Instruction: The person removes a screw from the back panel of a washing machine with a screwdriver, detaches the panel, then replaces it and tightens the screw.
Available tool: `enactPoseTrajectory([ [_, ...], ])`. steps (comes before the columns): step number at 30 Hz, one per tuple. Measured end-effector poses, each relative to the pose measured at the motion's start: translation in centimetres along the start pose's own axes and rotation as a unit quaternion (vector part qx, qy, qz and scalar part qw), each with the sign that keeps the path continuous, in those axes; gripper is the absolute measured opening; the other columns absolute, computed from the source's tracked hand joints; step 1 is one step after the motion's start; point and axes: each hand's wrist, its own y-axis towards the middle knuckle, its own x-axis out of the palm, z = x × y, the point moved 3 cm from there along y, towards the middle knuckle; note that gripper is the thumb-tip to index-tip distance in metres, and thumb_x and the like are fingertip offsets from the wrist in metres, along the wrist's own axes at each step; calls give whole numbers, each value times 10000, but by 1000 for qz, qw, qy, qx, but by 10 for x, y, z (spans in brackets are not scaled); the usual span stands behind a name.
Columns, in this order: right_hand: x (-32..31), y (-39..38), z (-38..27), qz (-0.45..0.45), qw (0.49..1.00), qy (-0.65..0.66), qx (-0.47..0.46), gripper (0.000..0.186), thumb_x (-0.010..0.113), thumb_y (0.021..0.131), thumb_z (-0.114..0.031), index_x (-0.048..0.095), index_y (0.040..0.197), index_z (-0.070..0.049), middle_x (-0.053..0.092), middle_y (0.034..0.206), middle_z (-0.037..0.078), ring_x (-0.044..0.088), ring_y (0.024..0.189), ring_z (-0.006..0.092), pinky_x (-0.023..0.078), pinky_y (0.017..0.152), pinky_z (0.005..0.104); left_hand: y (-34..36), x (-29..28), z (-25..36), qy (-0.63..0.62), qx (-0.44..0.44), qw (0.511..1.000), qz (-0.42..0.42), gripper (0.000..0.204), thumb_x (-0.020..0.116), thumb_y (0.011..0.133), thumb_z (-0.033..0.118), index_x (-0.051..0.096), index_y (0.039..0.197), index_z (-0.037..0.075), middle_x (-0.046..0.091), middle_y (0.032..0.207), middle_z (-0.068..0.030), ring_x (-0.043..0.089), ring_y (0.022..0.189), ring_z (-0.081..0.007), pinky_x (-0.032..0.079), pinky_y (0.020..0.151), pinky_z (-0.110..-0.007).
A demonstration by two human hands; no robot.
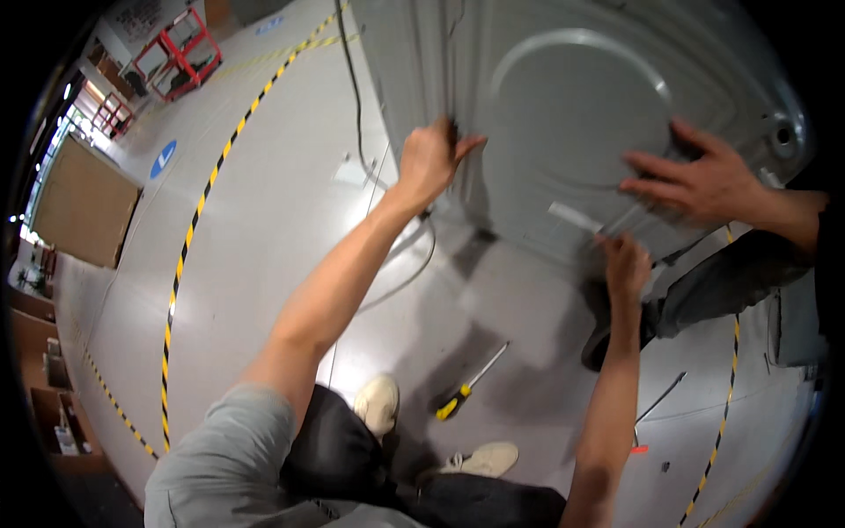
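A large grey metal appliance cabinet [572, 114] with a round embossed ring stands tilted before me. At its left side my left hand [429, 160] is closed on a ribbed part, thumb stretched to the right; a dark spot beside the fingers is unclear. My right hand [627, 264] is closed at the lower edge, its fingertips partly hidden and blurred. Another person's hand [695, 176] lies spread against the panel just above it. Near my right hand, a pale strip [576, 217] shows on the metal. A screwdriver [466, 387] with a yellow and black handle lies on the floor between my arms.
A grey cable [355, 88] hangs beside the cabinet and loops on the floor. The other person's leg [731, 282] is close at right. A thin dark tool with a red end [640, 449] lies nearby. Striped floor tape [189, 238], a cardboard box [84, 198] and red carts [180, 57] are leftward.
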Motion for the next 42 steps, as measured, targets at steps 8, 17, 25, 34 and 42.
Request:
enactPoseTrajectory([
  [8,-4,3,-4,-57,995,-30,80,478,680,792,-520,633,743,-46,657,716,132,632,713,366,480,638,432,-3,-2,8,67,13,998,-6,521,708,786,486,579,675,-7,559,536,-165,575,521,-372,462,511,-421],
  [17,-10,7,-15,-62,990,10,122,466,698,795,-466,640,772,-4,653,750,158,623,746,358,465,671,430,-28,27,-12,-17,-136,990,22,537,664,826,526,627,718,1,618,593,-155,628,589,-331,481,560,-403],
  [25,-6,6,-10,-52,992,16,114,482,710,785,-474,626,738,-2,634,716,146,609,719,346,453,652,429,-73,62,-19,-59,-151,983,91,527,717,819,412,495,963,-44,595,773,-170,600,656,-361,485,626,-439],
  [34,1,4,-1,-17,998,-31,49,496,671,799,-526,631,723,-37,634,668,130,614,647,355,461,596,439,-64,59,-22,-31,-108,993,33,498,758,775,362,456,904,-11,574,804,-189,593,675,-394,482,576,-448],
  [42,-5,6,-10,-22,998,-37,53,464,692,795,-492,645,726,-35,641,678,147,621,652,373,465,591,440,-59,60,-26,-12,-96,995,34,475,787,750,322,442,827,4,567,703,-158,588,611,-367,475,534,-429],
])
